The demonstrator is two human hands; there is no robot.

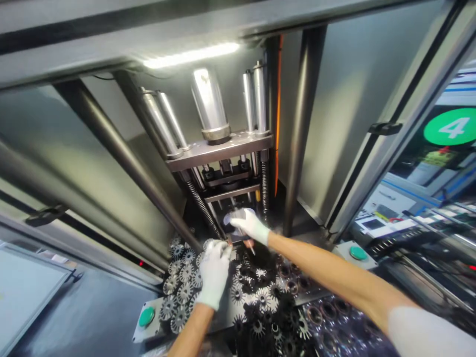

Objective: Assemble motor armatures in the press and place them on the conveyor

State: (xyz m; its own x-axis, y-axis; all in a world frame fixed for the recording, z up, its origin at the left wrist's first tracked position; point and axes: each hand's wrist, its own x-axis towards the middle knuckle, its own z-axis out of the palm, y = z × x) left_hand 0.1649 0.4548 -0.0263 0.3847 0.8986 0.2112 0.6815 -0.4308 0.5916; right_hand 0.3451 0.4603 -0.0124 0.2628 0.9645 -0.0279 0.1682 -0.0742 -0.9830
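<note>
Press station, viewed from above, frame centre.

- Right hand (248,225), white-gloved: at the mouth of the press, centre; fingers partly bent and blurred. Cannot tell whether they close on anything.
- Copper-coloured piece (249,243) with a thin pale shaft: just below the right hand, lower centre. Whether it is held or resting is unclear.
- Left hand (215,267), white-gloved: lower centre, fingers curled beside the slotted metal cores; grip hidden, so cannot tell whether it holds a part.
- Slotted metal cores (184,292), bright, toothed: clustered left of the left hand; further toothed pieces (262,297), some dark, lower centre.
- Copper-coloured rings (330,310): in rows under clear plastic, lower right.
- Press: silver cylinder (210,101) above a steel plate (223,150), upper centre; coil springs (264,183) below the plate's ends.
- Green buttons: one on the left box (147,316), lower left; one on the right box (358,253), right of centre.
- Lamp (191,55), lit: upper centre.

Hazards, as judged: fingers under the plate could be pinched if the press came down with the right hand inside. A shaft seated askew could bend or jam under load. A sleeve or wrist brushing the crowded cores could topple them or drag one into the press area. Smooth gloves could let a small part slip.
</note>
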